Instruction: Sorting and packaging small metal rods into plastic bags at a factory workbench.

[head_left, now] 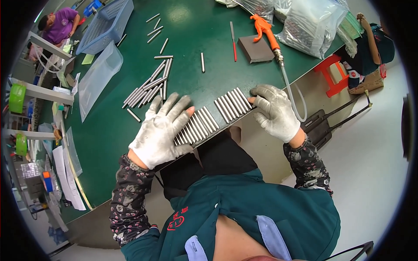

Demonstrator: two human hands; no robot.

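Observation:
Two rows of short shiny metal rods lie side by side along the near edge of the green table. My left hand (157, 132), in a white glove with bare fingertips, lies flat with fingers spread over the left end of the left row of rods (203, 123), hiding part of it. At the right end of the right row of rods (232, 105), my right hand (275, 114) is gloved too, its fingers bent and apart, with a fingertip at the last rod. A gap separates the rows. Beyond my left hand is a loose pile of rods (148, 90).
Farther back are a single rod (202, 62), a red-handled file (234, 45), a dark block (255, 49) and an orange air gun (264, 31) with its hose. Plastic bags (310, 27) stand back right, a blue basket (104, 27) back left. A person (61, 25) sits far left.

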